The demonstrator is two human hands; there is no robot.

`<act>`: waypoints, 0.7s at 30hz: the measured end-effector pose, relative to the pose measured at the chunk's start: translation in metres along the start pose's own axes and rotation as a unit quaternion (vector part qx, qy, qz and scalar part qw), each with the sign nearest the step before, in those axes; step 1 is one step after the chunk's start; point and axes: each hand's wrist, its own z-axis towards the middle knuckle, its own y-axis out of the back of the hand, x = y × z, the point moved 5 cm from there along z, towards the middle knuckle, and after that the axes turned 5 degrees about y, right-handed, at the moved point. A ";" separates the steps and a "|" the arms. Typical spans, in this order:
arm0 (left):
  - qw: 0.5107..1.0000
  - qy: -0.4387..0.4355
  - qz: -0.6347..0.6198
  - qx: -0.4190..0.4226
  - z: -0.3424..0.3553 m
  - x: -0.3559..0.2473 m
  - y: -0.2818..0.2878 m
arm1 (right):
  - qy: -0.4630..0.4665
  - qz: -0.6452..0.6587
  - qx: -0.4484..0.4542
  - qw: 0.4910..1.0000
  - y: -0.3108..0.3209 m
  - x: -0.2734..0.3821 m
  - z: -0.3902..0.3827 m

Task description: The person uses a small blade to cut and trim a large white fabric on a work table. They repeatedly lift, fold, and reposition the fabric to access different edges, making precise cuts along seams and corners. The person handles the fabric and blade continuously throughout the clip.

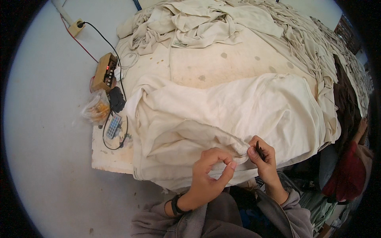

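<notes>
The right hand point(265, 158) pinches the cream garment's point(274, 105) seam, a dark tool point(259, 150) tucked in its grip; the left hand's point(207, 174) thumb and finger close together, on what I can't tell. The garment drapes the table's point(194, 61) near side, rumpled fabric point(190, 23) beyond.

From my seat I see right hand point(266, 158) gripping small dark tool point(260, 150), thumb at seam edge of cream cloth point(274, 103). Left hand point(203, 177) curled just beside it, thumb and fingertips close together. Beyond, on table point(194, 67), heaped fabric point(202, 20). Far left, remote point(114, 126), clear plastic bag point(96, 108), knobbed box point(104, 73).
</notes>
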 end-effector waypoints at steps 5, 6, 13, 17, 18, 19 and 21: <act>0.962 -0.087 -0.002 0.260 -0.025 -0.024 0.019 | 0.006 0.023 -0.013 1.000 0.003 -0.001 0.004; 0.932 -0.071 0.007 0.356 -0.035 -0.025 0.020 | 0.021 0.008 -0.009 1.000 0.003 -0.001 0.006; 0.982 0.102 0.074 0.138 -0.021 -0.003 0.025 | 0.074 -0.029 0.024 0.997 -0.012 0.002 0.001; 0.985 0.134 0.104 -0.029 0.009 0.025 0.018 | 0.114 -0.120 0.187 0.968 -0.027 0.005 -0.009; 0.975 0.166 0.143 -0.045 0.012 0.033 0.019 | 0.125 -0.148 0.198 0.961 -0.025 0.006 -0.011; 0.975 0.113 0.161 -0.105 0.013 0.030 0.026 | 0.165 -0.173 0.140 0.961 -0.012 0.011 -0.008; 0.985 0.071 0.023 -0.156 0.017 0.031 0.038 | 0.109 -0.176 0.008 0.978 0.017 0.011 -0.003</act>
